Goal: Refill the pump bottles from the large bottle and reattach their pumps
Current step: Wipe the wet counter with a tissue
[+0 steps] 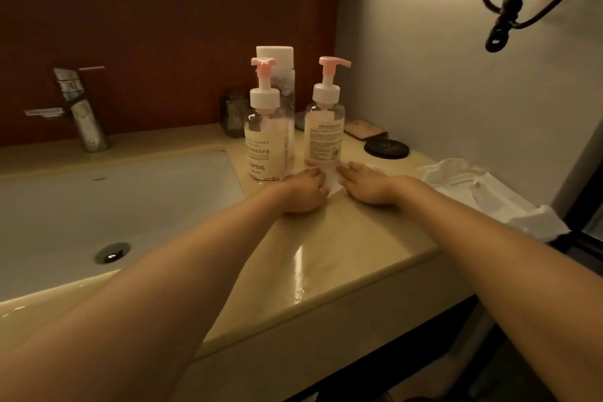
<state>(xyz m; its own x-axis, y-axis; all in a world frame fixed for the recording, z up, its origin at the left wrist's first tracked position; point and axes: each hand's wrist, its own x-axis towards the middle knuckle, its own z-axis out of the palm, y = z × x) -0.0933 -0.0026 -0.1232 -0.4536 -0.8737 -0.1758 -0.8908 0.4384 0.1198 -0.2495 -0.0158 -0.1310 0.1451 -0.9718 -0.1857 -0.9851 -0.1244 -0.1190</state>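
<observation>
Two clear pump bottles stand on the beige counter (342, 238), each with a pink and white pump on top. The left pump bottle (266, 140) shows its front label, the right pump bottle (324, 137) its back label. Behind the left one rises the large bottle (280, 75) with a white cap. My left hand (301, 191) and my right hand (367, 184) lie palm down in front of the bottles. Both press on a white tissue (332, 181) spread between them on the counter.
A white sink basin (98, 206) with a chrome tap (85, 114) lies to the left. A dark glass (233, 114), a black round lid (386, 148) and a small flat box (365, 129) sit by the wall. Crumpled white wrapping (483, 189) lies at right. A wet streak (298, 271) runs to the counter's front edge.
</observation>
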